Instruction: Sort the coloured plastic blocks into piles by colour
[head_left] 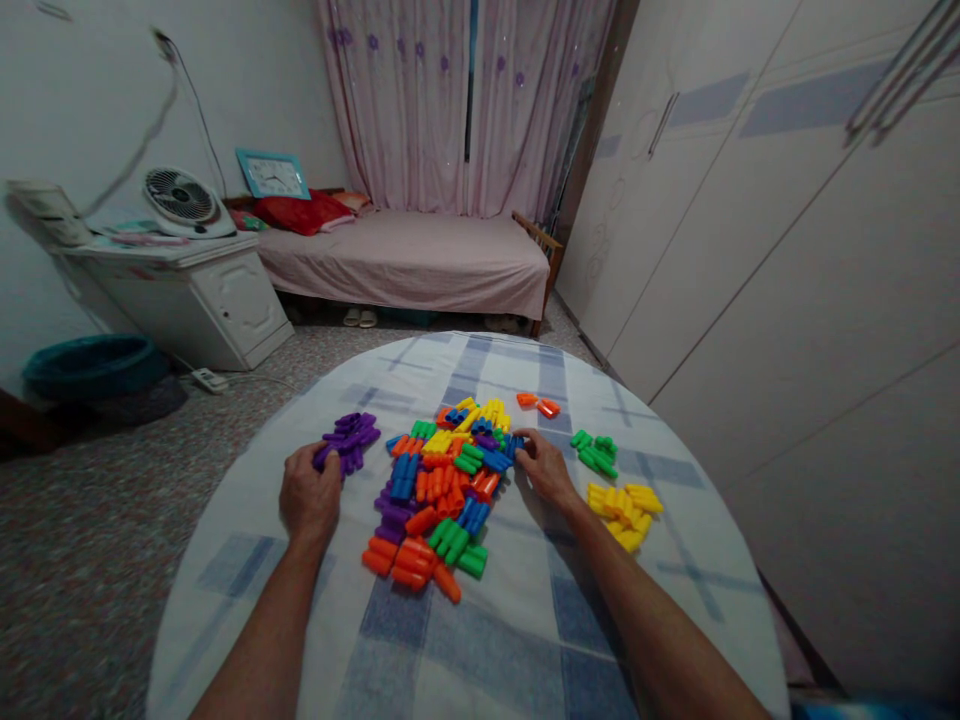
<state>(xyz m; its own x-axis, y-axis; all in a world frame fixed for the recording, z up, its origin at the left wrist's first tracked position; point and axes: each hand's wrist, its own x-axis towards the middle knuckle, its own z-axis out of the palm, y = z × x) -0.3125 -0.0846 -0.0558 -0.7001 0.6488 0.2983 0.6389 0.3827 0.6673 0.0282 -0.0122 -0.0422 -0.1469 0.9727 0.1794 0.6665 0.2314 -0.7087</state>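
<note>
A mixed pile of bullet-shaped plastic pieces [442, 485] in orange, blue, green, yellow and purple lies mid-table. To its left is a group of purple plastic pieces [352, 435]. My left hand [309, 495] is at the near-left edge of that group, its fingers closed on a purple piece partly hidden by them. At the pile's right edge, my right hand [546, 468] pinches a blue plastic piece [516, 445] between thumb and fingers. Small separate groups lie to the right: orange pieces [538, 404], green pieces [596, 453] and yellow pieces [624, 513].
The round table has a blue-and-white checked cloth [480, 670]. Beyond it stand a bed [420, 255] and a pink curtain [405, 110]. A white cabinet [240, 300] with a fan [184, 200] is at left, above a bin [97, 365]. A wardrobe [787, 300] lines the right side.
</note>
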